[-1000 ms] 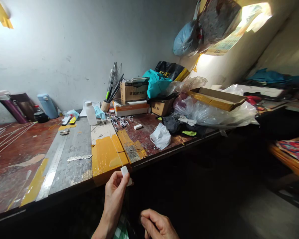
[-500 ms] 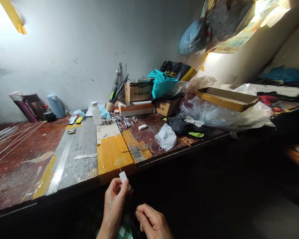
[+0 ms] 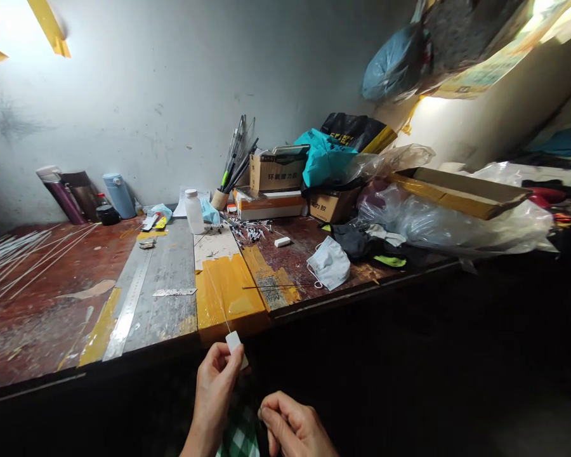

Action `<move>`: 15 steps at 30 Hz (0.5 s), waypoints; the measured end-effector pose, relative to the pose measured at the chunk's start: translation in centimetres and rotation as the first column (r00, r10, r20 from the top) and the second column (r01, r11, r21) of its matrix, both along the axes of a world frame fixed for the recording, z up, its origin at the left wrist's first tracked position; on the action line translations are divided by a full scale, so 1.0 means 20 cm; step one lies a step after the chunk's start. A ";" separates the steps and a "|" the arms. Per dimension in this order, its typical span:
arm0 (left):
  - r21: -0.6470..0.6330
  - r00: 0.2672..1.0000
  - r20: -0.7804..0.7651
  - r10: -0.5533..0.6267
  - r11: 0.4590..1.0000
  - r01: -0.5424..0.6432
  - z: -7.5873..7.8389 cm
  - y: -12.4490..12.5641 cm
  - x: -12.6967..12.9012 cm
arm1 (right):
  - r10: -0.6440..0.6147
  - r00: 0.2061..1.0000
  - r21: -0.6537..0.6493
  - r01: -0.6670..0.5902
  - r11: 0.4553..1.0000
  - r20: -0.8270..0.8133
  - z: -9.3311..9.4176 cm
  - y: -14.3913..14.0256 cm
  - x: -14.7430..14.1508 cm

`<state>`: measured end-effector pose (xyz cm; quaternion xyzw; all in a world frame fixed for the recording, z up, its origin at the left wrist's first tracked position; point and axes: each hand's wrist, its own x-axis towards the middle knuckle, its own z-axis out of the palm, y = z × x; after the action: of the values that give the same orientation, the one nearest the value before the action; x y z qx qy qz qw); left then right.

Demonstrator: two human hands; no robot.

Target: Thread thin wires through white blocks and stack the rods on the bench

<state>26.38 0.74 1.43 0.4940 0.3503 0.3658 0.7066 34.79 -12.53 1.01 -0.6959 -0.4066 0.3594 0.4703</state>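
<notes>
In front of the bench edge, my left hand (image 3: 216,381) pinches a small white rectangular block (image 3: 234,341) between thumb and fingers. A thin pale rod (image 3: 220,301) runs up from the block's top, over the amber-taped patch (image 3: 231,292) of the bench. My right hand (image 3: 295,422) is lower and to the right, thumb and fingers pressed together. Whatever may be between its fingertips is too dark and small to make out. Below the hands a green-and-white checked cloth (image 3: 242,428) shows.
On the bench lie a steel ruler (image 3: 129,308), a segmented blade (image 3: 174,292), a white bottle (image 3: 195,214), another white block (image 3: 282,242) and a face mask (image 3: 330,263). Thin white rods (image 3: 16,251) lie at left. Boxes (image 3: 278,170) and plastic bags (image 3: 447,222) crowd the back right.
The view has turned slightly left, so the bench items appear farther right. My left hand still pinches the white block, and both hands keep nearly the same pose.
</notes>
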 end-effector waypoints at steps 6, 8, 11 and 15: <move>-0.016 1.000 0.009 0.006 1.000 -0.006 0.01 0.00 -0.03 | 0.041 0.999 -0.036 -0.042 0.998 -0.028 0.01 0.01 -0.01; -0.024 1.000 0.011 0.023 0.999 -0.022 0.02 0.01 -0.04 | 0.050 0.998 -0.013 -0.049 0.999 0.025 0.01 0.03 -0.02; -0.035 0.999 -0.002 0.051 0.998 -0.051 0.03 0.02 -0.06 | 0.073 0.995 0.014 -0.074 0.997 0.072 0.01 0.05 -0.03; -0.017 0.999 -0.018 0.042 0.999 -0.042 0.08 0.02 -0.07 | 0.092 0.990 0.016 -0.095 0.995 0.105 0.02 0.06 -0.04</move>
<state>24.89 1.12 2.94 0.4838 0.3701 0.3732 0.6998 33.92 -11.39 1.39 -0.6889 -0.4663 0.3403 0.4383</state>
